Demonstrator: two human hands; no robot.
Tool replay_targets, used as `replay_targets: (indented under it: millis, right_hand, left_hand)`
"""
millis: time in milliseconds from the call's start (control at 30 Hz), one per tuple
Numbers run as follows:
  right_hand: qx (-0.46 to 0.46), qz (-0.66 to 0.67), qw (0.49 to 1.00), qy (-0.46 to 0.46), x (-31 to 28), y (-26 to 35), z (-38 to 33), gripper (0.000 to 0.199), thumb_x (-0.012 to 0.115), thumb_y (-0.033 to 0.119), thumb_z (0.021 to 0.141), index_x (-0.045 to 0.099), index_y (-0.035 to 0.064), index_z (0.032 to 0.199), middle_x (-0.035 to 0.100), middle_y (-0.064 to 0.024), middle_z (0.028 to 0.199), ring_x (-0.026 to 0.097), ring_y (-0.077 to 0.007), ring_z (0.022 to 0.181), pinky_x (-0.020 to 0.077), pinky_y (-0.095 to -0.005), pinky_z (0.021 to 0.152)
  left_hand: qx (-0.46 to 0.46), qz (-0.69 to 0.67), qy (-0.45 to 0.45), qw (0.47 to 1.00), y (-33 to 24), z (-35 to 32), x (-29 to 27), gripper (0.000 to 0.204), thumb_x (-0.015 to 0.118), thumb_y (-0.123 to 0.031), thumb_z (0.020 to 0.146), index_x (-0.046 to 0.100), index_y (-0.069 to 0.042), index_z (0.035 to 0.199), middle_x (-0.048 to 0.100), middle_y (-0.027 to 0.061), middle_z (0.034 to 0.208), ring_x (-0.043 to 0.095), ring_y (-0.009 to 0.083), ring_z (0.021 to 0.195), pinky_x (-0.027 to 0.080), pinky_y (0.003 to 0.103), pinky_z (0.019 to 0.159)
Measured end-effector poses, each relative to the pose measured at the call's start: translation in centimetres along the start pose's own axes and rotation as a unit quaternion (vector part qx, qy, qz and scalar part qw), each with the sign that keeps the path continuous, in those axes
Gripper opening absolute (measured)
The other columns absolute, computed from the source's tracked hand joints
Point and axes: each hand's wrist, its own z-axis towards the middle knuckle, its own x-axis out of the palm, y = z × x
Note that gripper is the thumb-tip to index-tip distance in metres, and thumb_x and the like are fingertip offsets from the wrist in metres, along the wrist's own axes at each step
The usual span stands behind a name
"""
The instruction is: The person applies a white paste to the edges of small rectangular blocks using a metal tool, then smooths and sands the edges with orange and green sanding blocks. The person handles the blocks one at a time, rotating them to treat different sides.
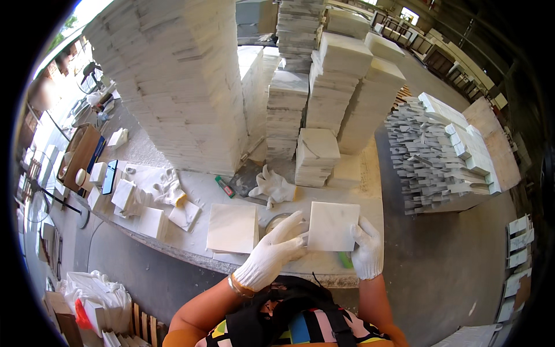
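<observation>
A square white marble tile point(334, 226) with faint grey veins is held up in front of me, face toward me. My right hand point(367, 248), in a white knit glove, grips its right edge, thumb on the front. My left hand point(273, 254), gloved alike, has its fingertips at the tile's left edge; the index finger reaches out apart from the others. Partly hidden behind the left fingers is a round dish point(277, 220). Just left of that hand lies a short stack of similar tiles point(232, 228). Something green point(345, 259) shows below the held tile.
Tall tile stacks point(173, 87) rise at the back of the worktable point(370, 202). Loose gloves point(274, 186), a red-and-green box point(224, 186), small tile piles point(152, 222) and a phone point(110, 177) lie about. A loaded pallet point(439, 156) stands right; a fan point(40, 196) stands left.
</observation>
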Motion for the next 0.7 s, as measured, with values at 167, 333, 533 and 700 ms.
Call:
replay_targets:
  millis: [167,333,533,700]
  right_hand:
    - [-0.033,0.0,0.993,-0.111,-7.9,-1.6,8.2,0.046,0.066,0.027,0.099,0.064,-0.0043,0.133,0.069,-0.0039,0.113,0.063,-0.0109,0.098,0.0496,-0.0249,0.084]
    - [-0.006,-0.097,0.98,-0.174,-11.9,-3.4,17.2,0.045,0.069,0.03,0.097,0.068,0.003,0.133,0.069,0.0003,0.104,0.062,-0.0087,0.085,0.0526,-0.026,0.065]
    - [0.018,-0.103,0.982,-0.155,-14.7,-5.0,27.9,0.046,0.069,0.028,0.097,0.067,-0.0002,0.133,0.07,-0.0012,0.112,0.064,-0.011,0.096,0.0538,-0.0276,0.069]
    - [0.039,-0.091,0.985,-0.143,-15.5,-6.4,31.6,0.043,0.07,0.024,0.095,0.069,0.0013,0.131,0.071,-0.0035,0.113,0.067,-0.0142,0.094,0.0574,-0.0319,0.062]
  left_hand:
    - [0.102,0.271,0.027,0.957,-4.2,-3.4,1.5,0.062,0.066,-0.012,0.096,0.043,0.005,0.151,0.055,0.0198,0.148,0.055,0.0287,0.135,0.042,0.042,0.115]
    - [0.198,0.326,-0.166,0.909,-5.5,-5.5,-1.0,0.049,0.062,-0.005,0.09,0.057,0.007,0.138,0.065,0.0211,0.133,0.066,0.0301,0.119,0.052,0.041,0.103]
    - [0.198,0.338,-0.26,0.883,-4.6,-1.8,-3.3,0.045,0.055,0.001,0.091,0.059,0.006,0.136,0.068,0.0189,0.127,0.069,0.0231,0.107,0.056,0.033,0.091]
    - [0.199,0.342,-0.289,0.872,-4.4,-1.1,-3.6,0.042,0.056,0.008,0.089,0.061,0.005,0.131,0.069,0.0167,0.124,0.071,0.0216,0.101,0.055,0.032,0.089]
